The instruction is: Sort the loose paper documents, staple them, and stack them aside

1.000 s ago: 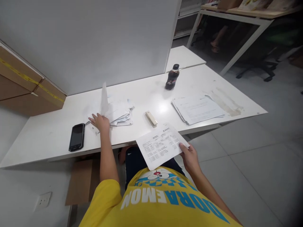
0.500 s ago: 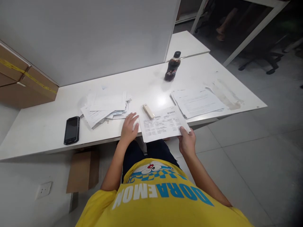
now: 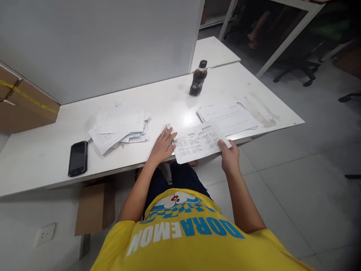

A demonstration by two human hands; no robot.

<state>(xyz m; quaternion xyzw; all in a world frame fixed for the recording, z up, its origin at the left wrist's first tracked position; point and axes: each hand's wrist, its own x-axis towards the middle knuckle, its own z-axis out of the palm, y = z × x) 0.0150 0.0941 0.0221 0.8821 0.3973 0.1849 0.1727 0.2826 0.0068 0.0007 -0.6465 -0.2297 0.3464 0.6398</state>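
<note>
Printed sheets of paper [image 3: 197, 145] lie at the front edge of the white table, their near edge sticking out past it. My right hand [image 3: 229, 154] grips their right corner, thumb on top. My left hand [image 3: 164, 146] is at their left edge, palm down with fingers spread, its fingertips over a cream-coloured stapler [image 3: 169, 126]. The hand partly hides the stapler, whose far end shows above the fingers. Whether the left fingers press on it I cannot tell.
On the table [image 3: 158, 96], a loose paper pile [image 3: 121, 126] and a black phone [image 3: 78, 158] lie left. More papers [image 3: 235, 118] and a dark drink bottle [image 3: 198, 78] are right. Cardboard boxes [image 3: 31, 109] stand far left. A grey partition [image 3: 113, 45] rises behind.
My left hand has moved right, from bare table onto the stapler and the sheets' left edge. My right hand has shifted the sheets slightly right relative to the table. The view has shifted.
</note>
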